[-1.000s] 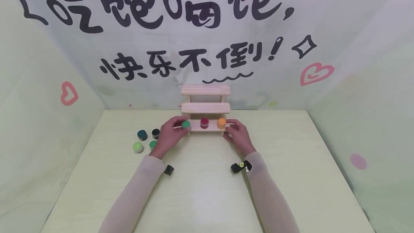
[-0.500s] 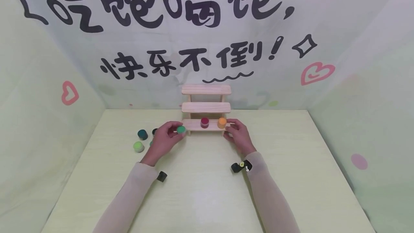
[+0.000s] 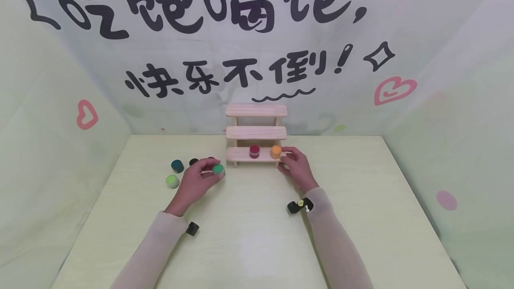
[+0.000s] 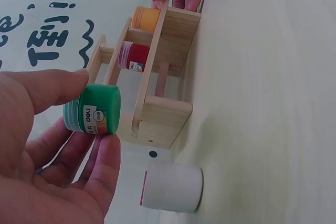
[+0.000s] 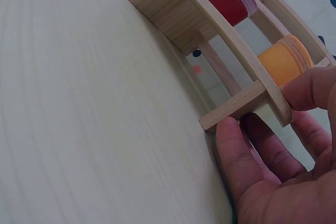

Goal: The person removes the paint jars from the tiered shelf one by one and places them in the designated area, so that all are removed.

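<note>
Green jar in left hand, off the stand; right hand on the stand's far end

Left hand (image 3: 194, 186) pinches the green jar (image 3: 218, 170) between thumb and fingers, just beside the left end of the wooden stand (image 3: 257, 132) and toward the wearer; head view shows a gap between them. Left wrist view adds the jar's label and ribbed rim, both too small to make out from the head.

Right hand (image 3: 298, 168) grips the right end of the bottom step (image 3: 241, 155). Head view leaves the grip unclear; right wrist view shows fingertips against the end leg (image 5: 233, 108), thumb up by the board. Can't tell if the thumb also touches the orange jar (image 3: 276, 152).

Orange jar sits at the right end of the bottom step, red jar (image 3: 254, 151) near its middle. Left wrist view also gives the red jar's label.

Left wrist view only: a pale jar (image 4: 173, 187) with a thin red edge, near the stand's left end.

Head view only: teal jar (image 3: 177, 166), light green jar (image 3: 172, 181) and partly hidden black jar (image 3: 193, 162) on the table (image 3: 249, 244), left of the stand.
</note>
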{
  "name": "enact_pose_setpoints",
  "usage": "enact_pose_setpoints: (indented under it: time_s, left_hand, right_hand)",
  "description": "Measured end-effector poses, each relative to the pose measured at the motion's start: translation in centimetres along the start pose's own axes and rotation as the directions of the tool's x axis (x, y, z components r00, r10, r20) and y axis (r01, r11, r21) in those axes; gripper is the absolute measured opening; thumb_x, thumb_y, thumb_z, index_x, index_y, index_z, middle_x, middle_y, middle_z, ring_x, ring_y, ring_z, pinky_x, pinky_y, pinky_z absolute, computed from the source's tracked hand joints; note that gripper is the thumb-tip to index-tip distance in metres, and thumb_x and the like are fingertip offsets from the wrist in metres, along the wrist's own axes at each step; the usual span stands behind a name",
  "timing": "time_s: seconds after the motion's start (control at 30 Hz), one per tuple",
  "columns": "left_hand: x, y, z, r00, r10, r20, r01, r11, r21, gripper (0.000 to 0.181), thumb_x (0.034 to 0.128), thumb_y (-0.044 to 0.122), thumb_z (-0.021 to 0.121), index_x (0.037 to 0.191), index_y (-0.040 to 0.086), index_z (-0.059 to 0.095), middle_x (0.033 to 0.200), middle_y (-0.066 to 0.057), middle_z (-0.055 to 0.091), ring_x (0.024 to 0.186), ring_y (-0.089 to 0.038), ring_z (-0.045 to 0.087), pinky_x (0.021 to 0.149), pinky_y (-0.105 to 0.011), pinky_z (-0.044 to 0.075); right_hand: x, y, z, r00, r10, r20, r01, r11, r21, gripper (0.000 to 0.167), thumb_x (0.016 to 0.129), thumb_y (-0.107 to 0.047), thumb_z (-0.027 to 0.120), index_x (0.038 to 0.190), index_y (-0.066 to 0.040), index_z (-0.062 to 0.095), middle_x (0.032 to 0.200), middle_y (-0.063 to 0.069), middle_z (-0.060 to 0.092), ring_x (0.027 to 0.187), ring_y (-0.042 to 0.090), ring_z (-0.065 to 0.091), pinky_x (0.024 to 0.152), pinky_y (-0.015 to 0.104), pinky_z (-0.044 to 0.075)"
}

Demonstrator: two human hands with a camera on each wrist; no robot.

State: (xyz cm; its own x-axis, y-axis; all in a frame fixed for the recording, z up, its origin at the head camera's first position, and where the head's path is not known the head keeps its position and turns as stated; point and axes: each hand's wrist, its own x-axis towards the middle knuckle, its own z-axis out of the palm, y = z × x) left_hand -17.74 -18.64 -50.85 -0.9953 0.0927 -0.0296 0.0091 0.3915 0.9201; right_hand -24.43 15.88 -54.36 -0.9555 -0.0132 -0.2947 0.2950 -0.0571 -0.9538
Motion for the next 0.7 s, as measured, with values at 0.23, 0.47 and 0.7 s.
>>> enact_pose_setpoints:
  time_s: [0.23,0.47,0.7]
  left_hand:
    - [-1.4,-1.0,-0.5,0.999,-0.036,0.019,0.035,0.999,0.014,0.049,0.0926,0.032,0.084,0.135,0.015,0.067,0.134,-0.01,0.066,0.12,-0.031,0.071,0.099,-0.035,0.063]
    - [-2.7,-1.9,-0.8,0.998,-0.054,0.029,0.053,0.998,0.018,0.048,0.0926,0.029,0.084,0.136,0.016,0.066,0.134,-0.009,0.067,0.121,-0.03,0.071,0.101,-0.033,0.062]
    - [-4.0,-2.9,-1.4,0.999,-0.031,0.011,0.031,0.999,0.01,0.046,0.0925,0.025,0.084,0.134,0.015,0.068,0.132,-0.012,0.069,0.12,-0.031,0.071,0.102,-0.03,0.061]
  right_hand:
    - [0.0,-0.1,0.0,1.0,0.005,0.001,-0.005,1.0,-0.008,0.037,0.102,-0.007,0.063,0.139,-0.013,0.063,0.117,0.011,0.064,0.103,0.022,0.069,0.094,0.033,0.065]
    - [0.1,0.0,0.0,1.0,-0.001,0.001,0.001,1.0,-0.005,0.036,0.101,-0.007,0.063,0.137,-0.013,0.064,0.12,0.013,0.065,0.105,0.02,0.069,0.091,0.03,0.065]
    - [0.1,0.0,0.0,1.0,0.001,0.0,-0.001,1.0,-0.021,0.037,0.102,-0.008,0.063,0.138,-0.014,0.063,0.121,0.013,0.065,0.105,0.021,0.069,0.09,0.03,0.065]
